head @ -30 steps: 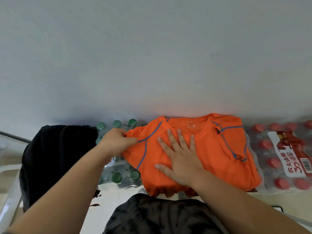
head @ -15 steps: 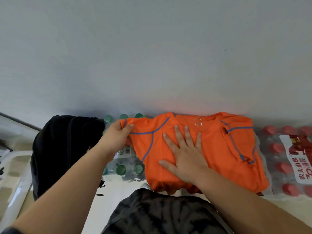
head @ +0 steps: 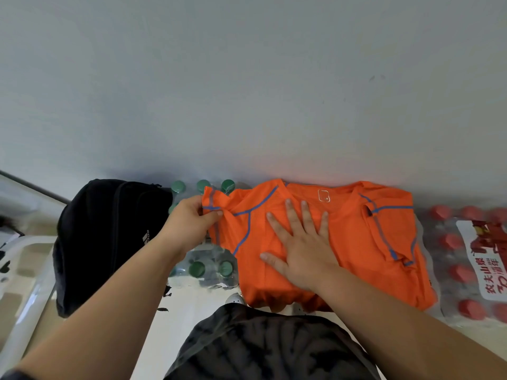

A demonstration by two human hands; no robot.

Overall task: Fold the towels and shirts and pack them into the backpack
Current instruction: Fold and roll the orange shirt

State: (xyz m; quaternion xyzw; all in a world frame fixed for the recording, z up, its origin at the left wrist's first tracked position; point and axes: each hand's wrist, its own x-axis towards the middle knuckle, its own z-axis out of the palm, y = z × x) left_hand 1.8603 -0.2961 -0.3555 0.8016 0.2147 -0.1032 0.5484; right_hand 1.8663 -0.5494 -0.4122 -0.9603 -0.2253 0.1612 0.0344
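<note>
Folding orange shirt [head: 370, 242], lying on bottle packs [head: 208, 267] near backpack [head: 104, 237] | left hand [head: 192, 223] pinches sleeve [head: 212, 200] | right hand [head: 301, 250] flat, pressing chest | advice: carry sleeve inward along straight crease, palm anchored.

Orange shirt [head: 354, 242] lies flat beside black backpack [head: 104, 242].

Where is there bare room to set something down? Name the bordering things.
Free: pale floor between black backpack, green-capped bottles and dark shorts. Crowded: the middle, where left hand pinches and right hand presses the orange shirt; red-capped bottles fill the right.
</note>
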